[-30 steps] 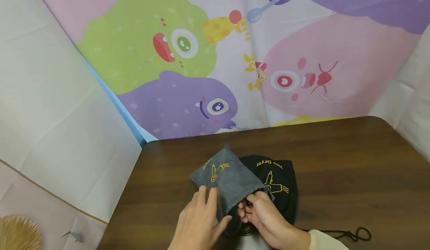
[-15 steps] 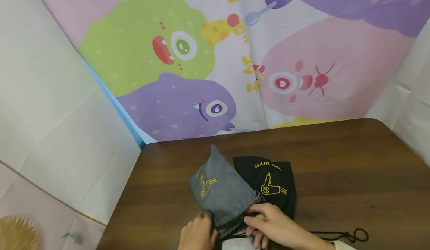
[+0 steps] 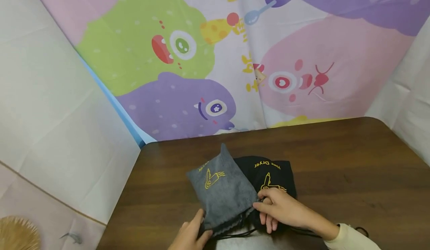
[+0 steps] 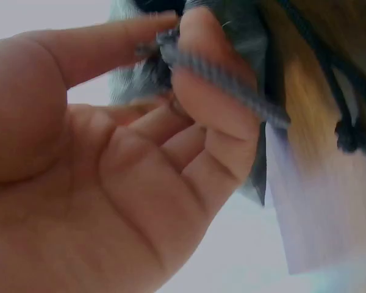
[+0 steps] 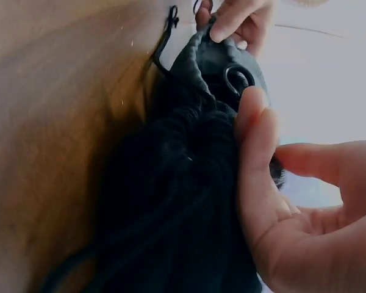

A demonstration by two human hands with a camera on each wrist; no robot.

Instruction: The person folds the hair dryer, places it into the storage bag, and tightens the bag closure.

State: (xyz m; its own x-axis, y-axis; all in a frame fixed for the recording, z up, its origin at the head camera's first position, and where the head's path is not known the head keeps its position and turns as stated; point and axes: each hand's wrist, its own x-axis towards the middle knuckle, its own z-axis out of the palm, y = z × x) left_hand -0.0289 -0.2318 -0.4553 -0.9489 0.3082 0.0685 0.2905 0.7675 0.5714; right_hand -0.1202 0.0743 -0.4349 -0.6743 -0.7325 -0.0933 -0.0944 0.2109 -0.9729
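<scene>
A grey drawstring bag [image 3: 228,190] with a yellow hair-dryer print lies tilted, its dark mouth facing me. At the mouth's left corner, my left hand [image 3: 190,233] pinches the edge between thumb and fingers; the left wrist view has a dark braided cord [image 4: 226,82] across those fingers. My right hand [image 3: 280,207] pinches the mouth's right corner, thumb and index finger together. Underneath and to the right is a black drawstring bag [image 3: 283,169], partly covered by the grey one. Its gathered neck [image 5: 189,137] shows in the right wrist view, near a black cord loop [image 5: 238,76].
Both bags rest on a dark wooden table [image 3: 352,160]. A pale flat surface [image 3: 258,241] shows at the near edge, below the bags. A black cord end [image 3: 362,230] lies beyond the right wrist. Behind the table hangs a cartoon-printed cloth [image 3: 181,104].
My left hand, loose beside the grey bag a second ago, now pinches its mouth. The right hand has drawn out of the mouth and holds its right corner. The grey bag has turned slightly.
</scene>
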